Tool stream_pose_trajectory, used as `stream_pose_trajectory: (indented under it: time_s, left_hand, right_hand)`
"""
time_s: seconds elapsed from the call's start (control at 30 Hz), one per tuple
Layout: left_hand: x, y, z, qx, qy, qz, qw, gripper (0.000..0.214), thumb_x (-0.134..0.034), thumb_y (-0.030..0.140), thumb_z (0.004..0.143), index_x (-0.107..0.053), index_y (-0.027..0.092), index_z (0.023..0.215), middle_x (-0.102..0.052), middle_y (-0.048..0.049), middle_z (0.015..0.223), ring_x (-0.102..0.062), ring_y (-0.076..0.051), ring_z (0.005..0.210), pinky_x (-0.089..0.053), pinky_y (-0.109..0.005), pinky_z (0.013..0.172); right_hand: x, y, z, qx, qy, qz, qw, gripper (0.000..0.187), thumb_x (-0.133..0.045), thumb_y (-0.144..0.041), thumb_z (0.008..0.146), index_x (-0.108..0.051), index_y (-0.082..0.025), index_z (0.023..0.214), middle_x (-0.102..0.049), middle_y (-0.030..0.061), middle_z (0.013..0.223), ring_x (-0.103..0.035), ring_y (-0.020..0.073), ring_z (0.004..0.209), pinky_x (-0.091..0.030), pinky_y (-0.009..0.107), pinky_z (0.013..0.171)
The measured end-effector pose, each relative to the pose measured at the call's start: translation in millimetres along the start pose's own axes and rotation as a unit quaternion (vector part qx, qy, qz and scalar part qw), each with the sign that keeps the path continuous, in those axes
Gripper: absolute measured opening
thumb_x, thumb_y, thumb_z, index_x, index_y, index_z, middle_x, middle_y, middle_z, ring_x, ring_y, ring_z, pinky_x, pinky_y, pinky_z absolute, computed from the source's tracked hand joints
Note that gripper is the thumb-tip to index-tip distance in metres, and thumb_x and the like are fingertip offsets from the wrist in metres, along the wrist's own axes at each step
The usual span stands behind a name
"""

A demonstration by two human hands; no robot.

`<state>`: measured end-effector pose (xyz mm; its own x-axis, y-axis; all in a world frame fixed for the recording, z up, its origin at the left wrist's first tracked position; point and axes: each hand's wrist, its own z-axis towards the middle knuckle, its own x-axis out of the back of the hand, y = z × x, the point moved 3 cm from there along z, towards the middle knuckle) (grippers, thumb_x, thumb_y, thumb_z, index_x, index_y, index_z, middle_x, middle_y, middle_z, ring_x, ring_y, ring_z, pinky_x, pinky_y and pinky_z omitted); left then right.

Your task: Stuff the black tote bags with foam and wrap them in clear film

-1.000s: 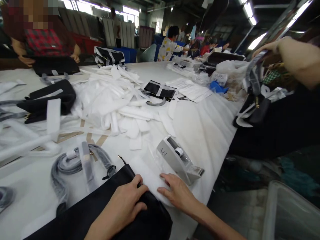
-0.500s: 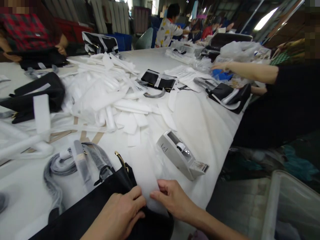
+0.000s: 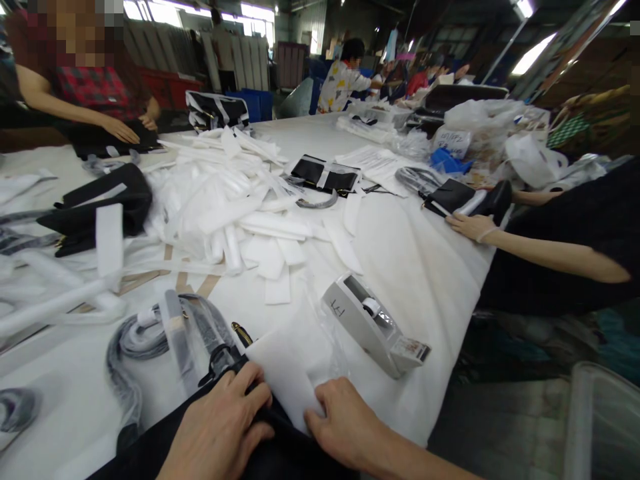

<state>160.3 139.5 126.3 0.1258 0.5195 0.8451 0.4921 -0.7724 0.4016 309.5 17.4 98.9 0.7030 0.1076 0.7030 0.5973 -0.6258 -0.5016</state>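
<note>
A black bag lies at the table's near edge, a gold zipper end showing at its far side. My left hand grips the bag's upper edge with curled fingers. With thumb and fingers pinched, my right hand holds a white foam sheet that leans against the bag's opening. The sheet's lower end is hidden behind the bag's edge. Left of the bag lies a plastic-wrapped strap. A grey tape dispenser stands beyond my right hand.
A heap of white foam pieces covers the table's middle. Another black bag lies at left, and a wrapped black bag farther back. A co-worker's hand rests on a bag at right. A plastic bin stands below the table.
The foam sheet has tilted left and lies lower across the bag's opening. My left hand has shifted left along the edge. The co-worker at right has lowered an arm onto their bag.
</note>
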Motion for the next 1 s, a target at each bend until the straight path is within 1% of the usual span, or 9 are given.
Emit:
stream_pose_trajectory:
  time_s: [0.2,0.27,0.33,0.4,0.47,0.57,0.73,0.87,1.0]
  left_hand:
    - [0.3,-13.2,-1.5,-0.064,0.082,0.040,0.994,0.016,-0.060,0.027,0.079,-0.063,0.035,0.094,-0.059,0.0028,0.123,-0.050,-0.031,0.099,-0.036,-0.055,0.084]
    - [1.4,-10.3,-2.0,-0.114,0.151,0.075,0.979,0.018,-0.063,0.027,0.076,-0.062,0.034,0.092,-0.059,0.0056,0.126,-0.045,-0.036,0.110,-0.021,-0.068,0.095]
    - [1.7,-1.4,-1.1,-0.153,0.197,0.104,0.963,0.024,-0.066,0.023,0.071,-0.061,0.032,0.093,-0.053,0.0067,0.136,-0.033,-0.040,0.126,0.000,-0.071,0.102]
    - [-0.9,9.5,3.8,-0.159,0.181,0.102,0.965,0.037,-0.067,0.019,0.068,-0.060,0.032,0.102,-0.044,0.0046,0.145,-0.021,-0.039,0.136,0.008,-0.069,0.106]
    - [-7.8,18.2,11.8,-0.142,0.096,0.060,0.983,0.050,-0.069,0.020,0.067,-0.057,0.031,0.114,-0.043,-0.0003,0.146,-0.027,-0.035,0.137,0.001,-0.066,0.110]
    - [-18.6,22.3,21.7,-0.089,0.004,-0.010,0.996,0.046,-0.070,0.028,0.070,-0.058,0.029,0.115,-0.057,-0.0038,0.132,-0.044,-0.029,0.127,-0.006,-0.064,0.113]
    - [-22.1,20.5,24.3,-0.059,0.033,-0.037,0.997,0.041,-0.076,0.032,0.068,-0.063,0.028,0.106,-0.062,-0.0033,0.121,-0.049,-0.028,0.120,-0.006,-0.064,0.114]
    - [-13.0,10.1,21.2,-0.054,0.032,-0.061,0.996,0.054,-0.081,0.035,0.065,-0.060,0.026,0.114,-0.060,-0.0056,0.124,-0.047,-0.030,0.122,-0.018,-0.061,0.113]
    - [-0.4,-19.2,22.0,-0.027,0.106,-0.126,0.986,0.052,-0.074,0.044,0.073,-0.057,0.029,0.120,-0.053,-0.0065,0.134,-0.042,-0.030,0.126,-0.032,-0.053,0.108]
  right_hand:
    - [-3.6,9.5,0.7,-0.013,0.024,0.028,0.999,0.023,-0.053,-0.027,0.071,-0.060,-0.013,0.054,-0.060,0.0034,0.053,-0.051,0.0110,0.052,-0.022,0.024,0.046]
    - [-2.0,8.7,0.1,-0.006,0.019,0.008,1.000,0.024,-0.052,-0.028,0.073,-0.062,-0.012,0.057,-0.061,0.0044,0.053,-0.052,0.0118,0.052,-0.023,0.024,0.047]
    - [0.5,4.5,-0.4,0.016,-0.009,-0.030,0.999,0.026,-0.053,-0.030,0.074,-0.066,-0.013,0.061,-0.064,0.0066,0.056,-0.055,0.0141,0.054,-0.024,0.025,0.048]
    - [4.9,-2.3,-0.7,0.047,-0.037,-0.091,0.994,0.028,-0.052,-0.033,0.075,-0.068,-0.013,0.066,-0.068,0.0102,0.063,-0.059,0.0185,0.058,-0.025,0.027,0.048]
    - [11.9,-10.1,-0.4,0.079,-0.056,-0.157,0.983,0.030,-0.049,-0.033,0.077,-0.070,-0.013,0.070,-0.071,0.0137,0.070,-0.063,0.0232,0.064,-0.025,0.029,0.050]
    - [25.2,-20.0,2.2,0.113,-0.081,-0.216,0.966,0.028,-0.049,-0.029,0.077,-0.071,-0.012,0.072,-0.071,0.0160,0.072,-0.063,0.0248,0.066,-0.025,0.029,0.051]
    - [32.1,-23.7,16.3,0.109,-0.080,-0.101,0.986,0.026,-0.051,-0.031,0.077,-0.065,-0.014,0.064,-0.065,0.0069,0.059,-0.050,0.0138,0.053,-0.025,0.025,0.047]
    - [10.1,-19.6,28.9,0.073,0.024,0.043,0.996,0.023,-0.051,-0.034,0.081,-0.060,-0.015,0.071,-0.060,0.0015,0.062,-0.048,0.0122,0.057,-0.028,0.023,0.051]
    - [-12.0,-19.5,33.8,0.072,0.052,0.147,0.985,0.026,-0.042,-0.032,0.089,-0.059,-0.015,0.079,-0.064,0.0037,0.072,-0.055,0.0153,0.068,-0.037,0.024,0.059]
